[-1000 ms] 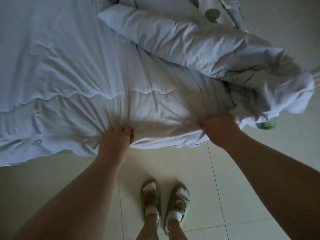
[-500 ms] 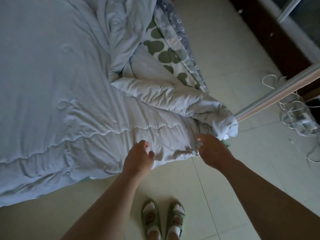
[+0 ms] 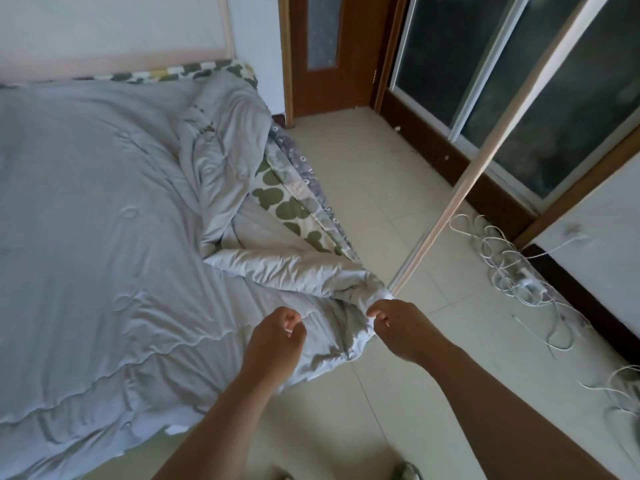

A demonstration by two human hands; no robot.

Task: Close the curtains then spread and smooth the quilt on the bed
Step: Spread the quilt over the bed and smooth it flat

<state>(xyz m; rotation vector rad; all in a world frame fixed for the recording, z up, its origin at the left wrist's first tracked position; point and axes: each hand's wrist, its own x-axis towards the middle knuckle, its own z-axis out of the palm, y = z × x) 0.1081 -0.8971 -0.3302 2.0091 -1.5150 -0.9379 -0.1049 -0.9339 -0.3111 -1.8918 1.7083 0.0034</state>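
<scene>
1 head-worn wide view; faces forward and down across the quilt (image 3: 104, 209); close above its corner.

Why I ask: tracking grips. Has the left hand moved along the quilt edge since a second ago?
Yes. The left hand has shifted right along the quilt edge, toward the metal pole.

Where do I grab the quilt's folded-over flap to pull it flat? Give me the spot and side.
Take the flap at its bunched corner tip, where the right hand pinches it, coming from the tiled floor side. It lies doubled back over the quilt, so pulling outward there would likely unfold it.
</scene>
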